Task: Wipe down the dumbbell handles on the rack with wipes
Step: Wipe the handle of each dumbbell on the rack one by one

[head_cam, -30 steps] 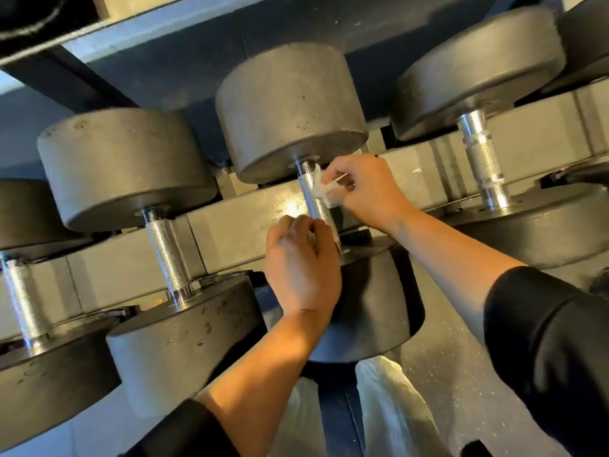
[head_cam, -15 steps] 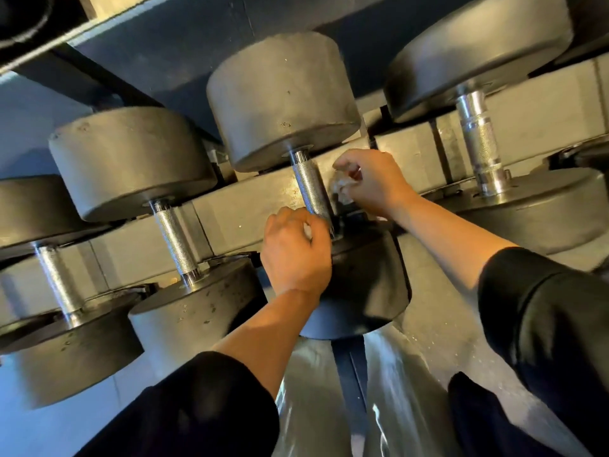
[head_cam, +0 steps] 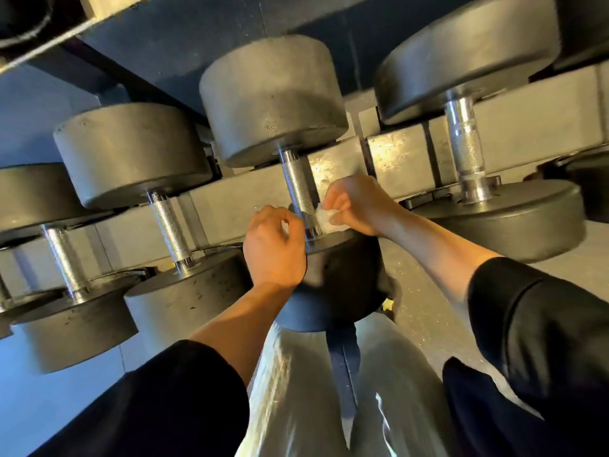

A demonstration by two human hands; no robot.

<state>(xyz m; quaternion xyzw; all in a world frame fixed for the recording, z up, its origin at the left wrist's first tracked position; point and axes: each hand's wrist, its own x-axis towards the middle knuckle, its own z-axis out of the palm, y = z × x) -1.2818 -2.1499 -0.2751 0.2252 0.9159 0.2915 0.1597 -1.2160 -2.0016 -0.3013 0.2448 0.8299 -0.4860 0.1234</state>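
Observation:
A row of dark round dumbbells lies on the rack. The middle dumbbell's knurled steel handle runs between its two heads. My right hand pinches a small white wipe against the lower right side of that handle. My left hand rests on the near head just left of the handle's base, fingers curled; a bit of white shows between them, and I cannot tell what it is.
More dumbbells flank the middle one: handles at left, far left and right. The grey rack beam runs behind them. Dark shelf steel hangs overhead. My pale trousers and speckled floor lie below.
My right hand has slid the wipe down the middle handle from near the upper head to the lower end. My left hand has shifted slightly left off the handle. The camera view moved.

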